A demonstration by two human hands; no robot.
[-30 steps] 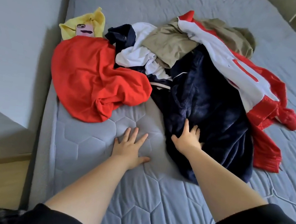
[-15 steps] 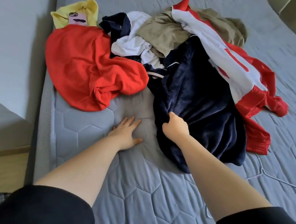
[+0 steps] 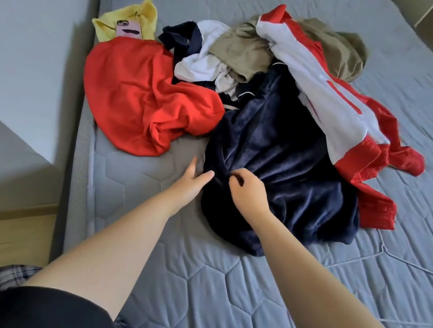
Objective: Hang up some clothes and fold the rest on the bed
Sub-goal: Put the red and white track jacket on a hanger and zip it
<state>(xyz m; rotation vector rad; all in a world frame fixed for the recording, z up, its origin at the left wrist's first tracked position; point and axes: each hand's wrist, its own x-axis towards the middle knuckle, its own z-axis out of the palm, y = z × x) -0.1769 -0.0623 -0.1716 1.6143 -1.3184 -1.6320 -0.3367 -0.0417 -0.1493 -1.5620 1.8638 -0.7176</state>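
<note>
Left hand [image 3: 192,181] slid over, flat against the fuzzy navy fleece garment [image 3: 279,158]; right hand [image 3: 247,192] probably pinching it, so I'd lift slowly.

free: bare mattress [image 3: 194,284] near edge | blocked: navy garment [image 3: 280,150], clothes pile [image 3: 252,47] behind | wire hanger [image 3: 416,265] right | wall [image 3: 21,28] left

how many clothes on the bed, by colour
yellow garment: 1
red garment: 1
red and white jacket: 1
navy fleece garment: 1
navy and white garment: 1
khaki garment: 1
total: 6, as far as the pile shows
</note>
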